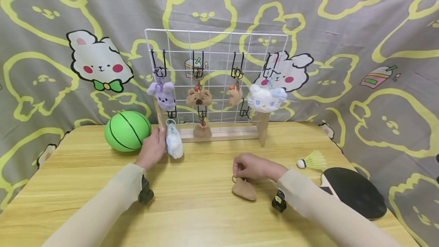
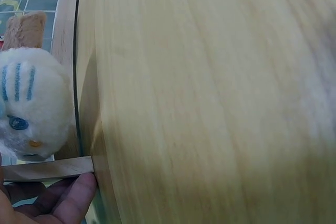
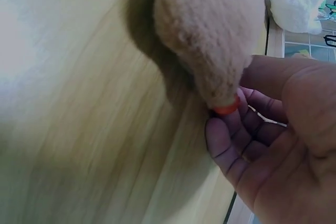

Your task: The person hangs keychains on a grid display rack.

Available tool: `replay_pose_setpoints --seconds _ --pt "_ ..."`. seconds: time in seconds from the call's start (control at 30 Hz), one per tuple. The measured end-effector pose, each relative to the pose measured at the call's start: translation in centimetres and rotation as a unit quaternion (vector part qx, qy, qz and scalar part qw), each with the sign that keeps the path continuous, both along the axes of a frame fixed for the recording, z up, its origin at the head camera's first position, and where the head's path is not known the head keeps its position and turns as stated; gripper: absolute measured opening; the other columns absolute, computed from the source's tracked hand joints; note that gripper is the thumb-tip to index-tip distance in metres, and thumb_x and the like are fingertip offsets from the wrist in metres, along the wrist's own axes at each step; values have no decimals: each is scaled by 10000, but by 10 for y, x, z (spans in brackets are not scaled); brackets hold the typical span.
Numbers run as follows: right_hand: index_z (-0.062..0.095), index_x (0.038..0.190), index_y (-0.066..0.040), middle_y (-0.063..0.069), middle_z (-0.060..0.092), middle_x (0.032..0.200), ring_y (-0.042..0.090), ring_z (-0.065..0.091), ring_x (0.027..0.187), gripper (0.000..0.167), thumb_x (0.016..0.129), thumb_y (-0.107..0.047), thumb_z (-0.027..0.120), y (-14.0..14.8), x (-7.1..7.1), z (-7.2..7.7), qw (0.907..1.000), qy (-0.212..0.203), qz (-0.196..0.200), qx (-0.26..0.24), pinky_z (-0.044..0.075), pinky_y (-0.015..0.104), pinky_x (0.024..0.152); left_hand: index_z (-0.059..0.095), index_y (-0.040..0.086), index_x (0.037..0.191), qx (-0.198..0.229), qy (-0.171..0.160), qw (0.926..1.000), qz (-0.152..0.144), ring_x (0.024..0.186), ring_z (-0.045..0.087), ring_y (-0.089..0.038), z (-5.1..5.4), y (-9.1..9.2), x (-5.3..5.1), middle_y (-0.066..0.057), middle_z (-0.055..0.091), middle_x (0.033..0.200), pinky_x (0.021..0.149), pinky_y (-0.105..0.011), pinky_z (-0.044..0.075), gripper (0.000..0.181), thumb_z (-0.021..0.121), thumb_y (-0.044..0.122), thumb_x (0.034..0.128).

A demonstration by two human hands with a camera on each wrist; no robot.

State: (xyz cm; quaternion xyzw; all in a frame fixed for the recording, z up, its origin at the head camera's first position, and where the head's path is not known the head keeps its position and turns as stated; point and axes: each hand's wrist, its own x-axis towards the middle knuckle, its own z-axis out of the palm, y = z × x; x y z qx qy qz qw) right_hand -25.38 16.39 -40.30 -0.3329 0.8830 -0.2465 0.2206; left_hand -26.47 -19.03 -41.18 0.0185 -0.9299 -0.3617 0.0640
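Note:
My left hand (image 1: 153, 147) grips the wooden foot (image 2: 52, 169) at the left end of a white wire grid rack (image 1: 219, 32). Just right of that hand hangs a white plush keychain (image 1: 174, 142) with blue markings, its face showing in the left wrist view. My right hand (image 1: 255, 166) pinches a brown plush keychain (image 1: 244, 190) near its ring, low over the table in front of the rack. A small red bead (image 3: 227, 106) shows by the fingers in the right wrist view. The brown plush's face is turned away.
On the rack's hooks hang a purple plush (image 1: 165, 96), a brown bear plush (image 1: 199, 97), a side-on brown plush (image 1: 235, 96), a white cat plush (image 1: 265, 98) and a lower brown one (image 1: 202, 132). A green ball (image 1: 127, 130) stands left; a shuttlecock (image 1: 313, 161) and black paddle (image 1: 356, 191) lie right.

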Motion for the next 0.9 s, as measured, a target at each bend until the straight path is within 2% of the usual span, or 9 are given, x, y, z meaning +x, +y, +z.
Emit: replay_pose_setpoints --seconds 0.1,0.2,0.3,0.4,0.63,0.77,0.9 --pt "659 930 -46 8 665 823 25 567 708 78 1005 -62 648 4 0 -1 9997 -157 -33 -186 525 171 648 467 -36 1261 -19 18 10000 -9 922 647 -408 0 1 -1 -283 617 1029 782 -552 580 583 150 438 1139" --pt "616 991 -10 57 680 842 59 600 718 74 1039 -53 580 9 -1 -2 9968 -451 -209 -632 557 199 653 465 -39 1264 -23 19 10000 -10 918 647 -408 0 1 -1 -279 613 1022 777 -549 581 586 148 437 1138" --pt "551 1044 28 135 706 878 101 645 744 83 1064 -49 525 15 -2 -5 9879 -840 -415 -1236 599 240 687 463 -42 1262 -35 23 10000 -3 926 643 -416 0 0 0 -284 608 1025 798 -565 578 582 148 432 1139" --pt "519 1070 35 179 734 933 125 685 788 96 1077 -58 501 22 -4 -8 9781 -1157 -586 -1630 627 269 754 459 -44 1258 -58 20 10000 -12 932 638 -420 0 0 0 -288 605 1029 816 -578 573 576 147 425 1139" --pt "504 1104 19 236 766 1078 177 761 941 106 1095 -77 460 32 -4 -13 9615 -1642 -822 -2044 649 316 890 464 -43 1257 -3 10 10000 -18 890 641 -394 0 0 0 -270 611 994 751 -524 576 585 151 437 1138" --pt "495 1127 16 283 750 1150 163 770 983 103 1097 -72 450 35 -2 -16 9495 -1869 -995 -2316 645 316 922 469 -39 1247 -32 25 10000 1 931 655 -429 0 0 1 -291 618 1022 794 -568 581 586 148 439 1138" --pt "479 1181 37 318 723 1183 138 768 970 145 1098 -80 459 38 -1 -19 9385 -1896 -1233 -2609 642 310 930 473 -35 1239 -50 56 10000 10 945 654 -440 -1 0 0 -300 620 1036 820 -593 577 592 144 446 1135"
